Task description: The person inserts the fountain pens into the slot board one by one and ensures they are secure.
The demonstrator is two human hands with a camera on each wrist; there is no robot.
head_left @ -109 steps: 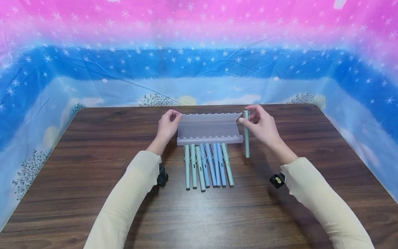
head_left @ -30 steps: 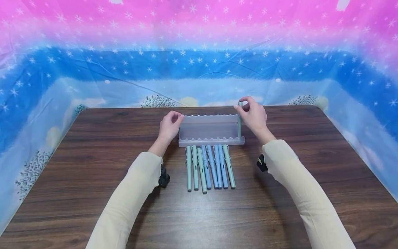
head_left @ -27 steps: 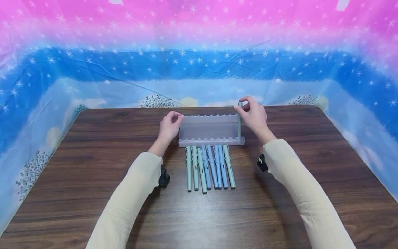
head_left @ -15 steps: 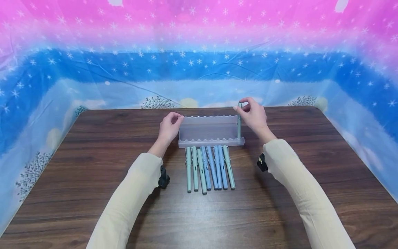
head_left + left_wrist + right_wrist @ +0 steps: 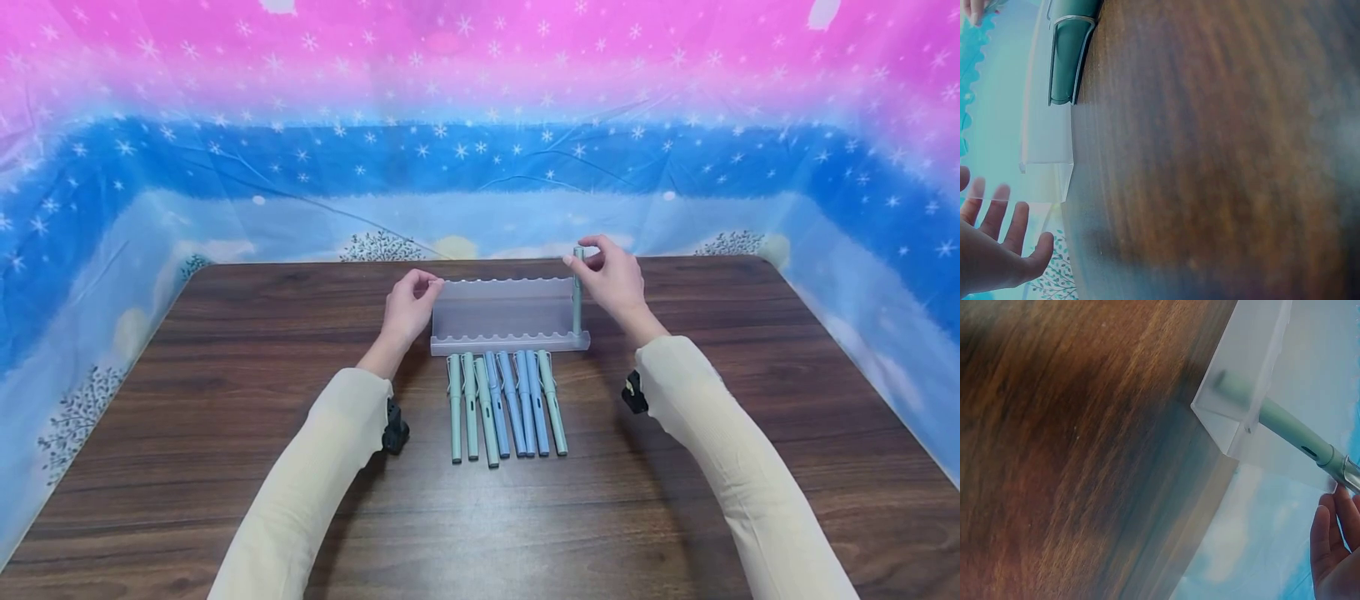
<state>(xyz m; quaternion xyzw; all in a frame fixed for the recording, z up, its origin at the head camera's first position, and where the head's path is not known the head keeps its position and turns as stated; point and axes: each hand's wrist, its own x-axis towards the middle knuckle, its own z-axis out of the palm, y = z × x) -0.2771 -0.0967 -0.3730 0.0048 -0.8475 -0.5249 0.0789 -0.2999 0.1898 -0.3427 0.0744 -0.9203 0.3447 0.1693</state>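
A translucent plastic pen rack [image 5: 502, 312] with scalloped edges stands near the table's back. My left hand [image 5: 407, 305] pinches its upper left corner between thumb and index finger; the other fingers [image 5: 1017, 225] are spread in the left wrist view. My right hand [image 5: 617, 277] pinches the top of a green pen [image 5: 577, 304] at the rack's right end. The pen leans in the endmost notch, and its lower end [image 5: 1235, 387] sits inside the rack's front trough, seen through the plastic. Before the rack lie several green pens [image 5: 455, 408] and blue pens [image 5: 538, 408], side by side with clips toward it.
The brown wooden table [image 5: 480, 533] spreads around the pens and under both forearms. A patterned snowflake cloth [image 5: 480, 158] hangs behind and along the sides of the table. Black wrist cameras [image 5: 394, 427] are strapped to both sleeves.
My right hand has brought the green pen leftward from beside the rack into its right-end notch. Over the last second hands, pen and rack stay nearly still.
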